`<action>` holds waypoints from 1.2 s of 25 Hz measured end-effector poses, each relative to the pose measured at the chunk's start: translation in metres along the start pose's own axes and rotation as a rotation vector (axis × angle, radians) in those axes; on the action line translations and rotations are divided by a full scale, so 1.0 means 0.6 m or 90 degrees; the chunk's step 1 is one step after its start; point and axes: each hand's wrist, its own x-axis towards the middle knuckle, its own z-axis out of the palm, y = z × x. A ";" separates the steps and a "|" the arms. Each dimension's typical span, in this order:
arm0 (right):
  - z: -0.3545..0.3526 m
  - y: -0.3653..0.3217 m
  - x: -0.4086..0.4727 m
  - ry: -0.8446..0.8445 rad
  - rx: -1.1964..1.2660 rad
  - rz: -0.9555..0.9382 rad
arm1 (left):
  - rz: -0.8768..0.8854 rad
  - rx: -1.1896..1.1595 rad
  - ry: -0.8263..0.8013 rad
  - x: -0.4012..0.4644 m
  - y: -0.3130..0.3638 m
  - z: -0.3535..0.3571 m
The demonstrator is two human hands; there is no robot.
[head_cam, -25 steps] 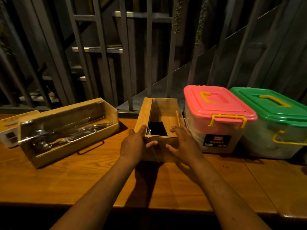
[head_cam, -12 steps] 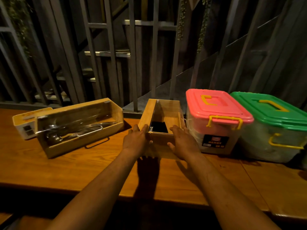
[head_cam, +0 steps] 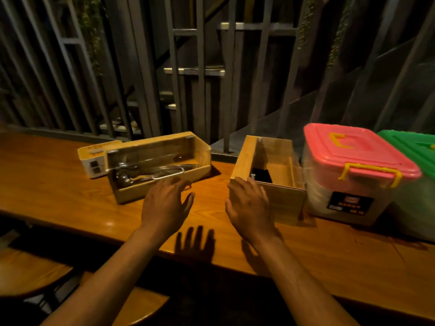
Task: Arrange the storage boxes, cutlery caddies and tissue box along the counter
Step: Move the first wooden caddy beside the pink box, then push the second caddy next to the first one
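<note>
A small wooden cutlery caddy [head_cam: 288, 201] with a clear lid stands on the wooden counter [head_cam: 70, 184], close against a pink-lidded storage box [head_cam: 353, 161]. A green-lidded storage box [head_cam: 409, 147] sits at the far right. A longer wooden caddy [head_cam: 162, 191] holding metal utensils lies angled at centre left, with a white and yellow tissue box [head_cam: 94, 158] behind its left end. My left hand [head_cam: 164, 203] hovers open above the counter beside the long caddy. My right hand [head_cam: 249, 203] is open against the small caddy's near left corner.
Grey metal railings [head_cam: 200, 90] and a staircase rise right behind the counter's far edge. Wooden stool seats [head_cam: 30, 271] show below the counter's near edge at lower left. Bare counter stretches to the far left and along the front.
Both hands have let go of the small caddy. My left hand has moved left toward the long caddy. The view has swung left, so the boxes now sit further right.
</note>
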 end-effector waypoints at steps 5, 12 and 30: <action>0.103 -0.113 0.050 0.053 0.030 -0.010 | -0.026 -0.034 0.009 0.007 -0.162 -0.032; 0.272 -0.322 0.119 0.024 0.062 -0.007 | -0.075 -0.017 -0.027 0.059 -0.425 -0.041; 0.374 -0.376 0.204 -0.068 -0.091 0.014 | -0.113 -0.160 -0.154 0.160 -0.572 0.055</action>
